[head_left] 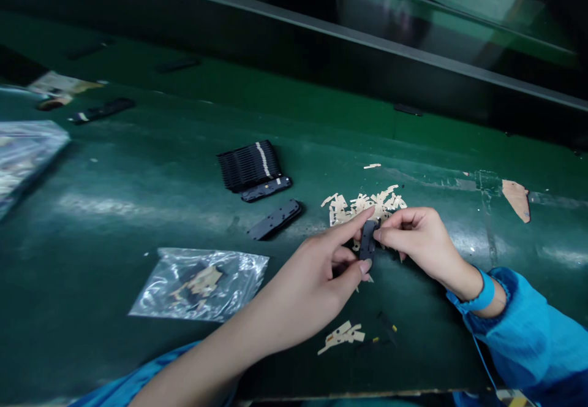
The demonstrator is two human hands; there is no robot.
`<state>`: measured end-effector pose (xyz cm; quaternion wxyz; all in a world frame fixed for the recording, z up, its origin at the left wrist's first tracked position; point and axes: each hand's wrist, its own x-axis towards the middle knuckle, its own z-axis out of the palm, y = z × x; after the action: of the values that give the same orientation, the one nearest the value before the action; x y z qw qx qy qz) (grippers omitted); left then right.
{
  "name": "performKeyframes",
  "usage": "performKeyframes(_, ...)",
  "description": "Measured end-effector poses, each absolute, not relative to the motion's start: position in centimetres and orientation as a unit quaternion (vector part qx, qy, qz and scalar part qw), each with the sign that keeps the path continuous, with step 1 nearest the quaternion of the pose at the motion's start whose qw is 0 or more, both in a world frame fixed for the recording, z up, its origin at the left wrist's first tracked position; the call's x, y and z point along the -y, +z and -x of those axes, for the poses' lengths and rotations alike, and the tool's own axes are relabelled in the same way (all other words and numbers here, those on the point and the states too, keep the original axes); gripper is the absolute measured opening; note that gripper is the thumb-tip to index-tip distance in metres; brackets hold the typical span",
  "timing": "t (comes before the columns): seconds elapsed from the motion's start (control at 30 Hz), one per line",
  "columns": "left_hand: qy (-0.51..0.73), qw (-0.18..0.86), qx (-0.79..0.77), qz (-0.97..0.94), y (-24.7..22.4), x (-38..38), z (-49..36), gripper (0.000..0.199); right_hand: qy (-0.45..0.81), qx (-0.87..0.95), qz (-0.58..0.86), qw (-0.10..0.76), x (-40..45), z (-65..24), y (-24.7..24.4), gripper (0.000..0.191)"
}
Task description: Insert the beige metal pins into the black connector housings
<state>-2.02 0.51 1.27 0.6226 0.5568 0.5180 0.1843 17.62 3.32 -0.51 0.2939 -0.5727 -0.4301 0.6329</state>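
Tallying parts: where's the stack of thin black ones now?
In the head view, the black stack is left of centre on the green table, just beyond a lone black part and left of the cream pieces.

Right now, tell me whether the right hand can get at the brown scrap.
Probably yes: only open green tabletop seems to lie between the right hand and the brown scrap, though its fingertips are busy at the black plastic part.
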Motion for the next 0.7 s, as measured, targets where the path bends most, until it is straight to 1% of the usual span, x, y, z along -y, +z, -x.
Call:
performKeyframes(0.17, 0.187, 0.632, -0.513, -0.55, 1.28, -0.38, 2.21, 0.077, 0.647, 0.415, 0.574, 0.282, -3.44, -17.76, -0.39, 0.015)
performKeyframes(0.5, 0.214, 0.598, -0.514, -0.577, 1.33, -0.21, 2.01, 0.07, 0.677, 0.381, 0.567, 0.274, -3.94, -17.94, -0.14, 0.022)
performKeyframes(0.7, 0.203, 0.615, -0.504, -0.572, 1.38, -0.33, 2.05, 0.071, 0.689, 0.372, 0.559, 0.273, -4.04, -18.01, -0.05, 0.026)
